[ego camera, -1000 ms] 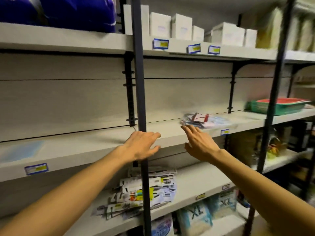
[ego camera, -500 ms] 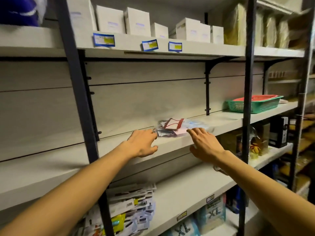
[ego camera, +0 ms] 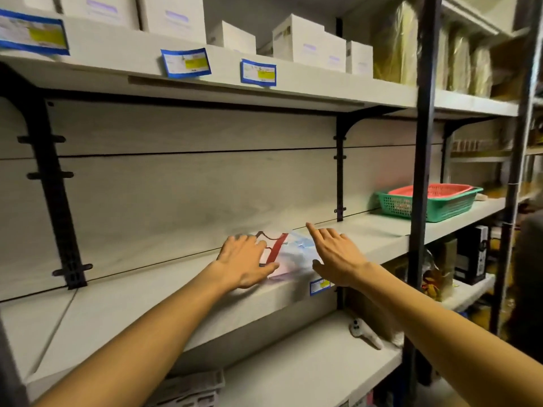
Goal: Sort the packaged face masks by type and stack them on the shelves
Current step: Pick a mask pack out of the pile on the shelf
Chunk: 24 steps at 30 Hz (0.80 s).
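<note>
At the shelf [ego camera: 164,292] edge, both flat hands flank the mask packets [ego camera: 289,254].

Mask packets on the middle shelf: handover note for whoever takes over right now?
Left hand: flat and open, resting on the left part of the mask packets.
Right hand: open, fingers straight, at the packets' right edge.
Packets: a small pile near the front edge of the middle shelf.
Done: this pile is on the shelf.
Left: square it up; more packets wait on the lower shelf.
</note>
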### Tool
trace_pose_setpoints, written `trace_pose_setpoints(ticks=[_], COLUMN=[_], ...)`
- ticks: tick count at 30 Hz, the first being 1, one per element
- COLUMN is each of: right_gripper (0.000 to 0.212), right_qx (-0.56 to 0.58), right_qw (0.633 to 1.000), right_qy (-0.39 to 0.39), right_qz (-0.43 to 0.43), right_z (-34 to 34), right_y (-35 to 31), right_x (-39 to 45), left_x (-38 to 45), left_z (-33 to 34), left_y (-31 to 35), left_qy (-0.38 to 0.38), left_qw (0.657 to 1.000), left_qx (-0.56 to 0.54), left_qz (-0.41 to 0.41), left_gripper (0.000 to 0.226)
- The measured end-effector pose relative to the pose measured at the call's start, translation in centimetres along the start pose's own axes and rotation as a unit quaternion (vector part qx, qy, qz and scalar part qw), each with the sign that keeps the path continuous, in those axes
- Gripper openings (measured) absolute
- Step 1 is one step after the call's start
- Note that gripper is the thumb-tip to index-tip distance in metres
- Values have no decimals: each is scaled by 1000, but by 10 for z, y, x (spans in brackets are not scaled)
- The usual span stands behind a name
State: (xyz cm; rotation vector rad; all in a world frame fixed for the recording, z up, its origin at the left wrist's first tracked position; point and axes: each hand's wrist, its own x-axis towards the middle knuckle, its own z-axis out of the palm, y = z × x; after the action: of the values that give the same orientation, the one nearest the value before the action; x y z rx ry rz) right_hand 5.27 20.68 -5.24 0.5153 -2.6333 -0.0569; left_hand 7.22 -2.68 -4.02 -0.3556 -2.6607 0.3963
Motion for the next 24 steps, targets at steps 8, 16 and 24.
trace_pose_setpoints(ticks=[8, 16, 24], right_gripper=[81, 73, 67], right_qx=[102, 215, 295], right_qw=[995, 971, 953], right_qy=[-19, -86, -61], right_qz=[-3, -58, -36], right_z=[29, 54, 79], right_y=[23, 17, 9], right_x=[67, 129, 146], left_x=[45, 51, 35], left_z=[22, 30, 46], left_y=[-3, -39, -36], left_qy=[-36, -33, 0], left_qw=[995, 981, 967], left_qx=[-75, -72, -29], left_qz=[-64, -175, -252], left_gripper=[40, 29, 18])
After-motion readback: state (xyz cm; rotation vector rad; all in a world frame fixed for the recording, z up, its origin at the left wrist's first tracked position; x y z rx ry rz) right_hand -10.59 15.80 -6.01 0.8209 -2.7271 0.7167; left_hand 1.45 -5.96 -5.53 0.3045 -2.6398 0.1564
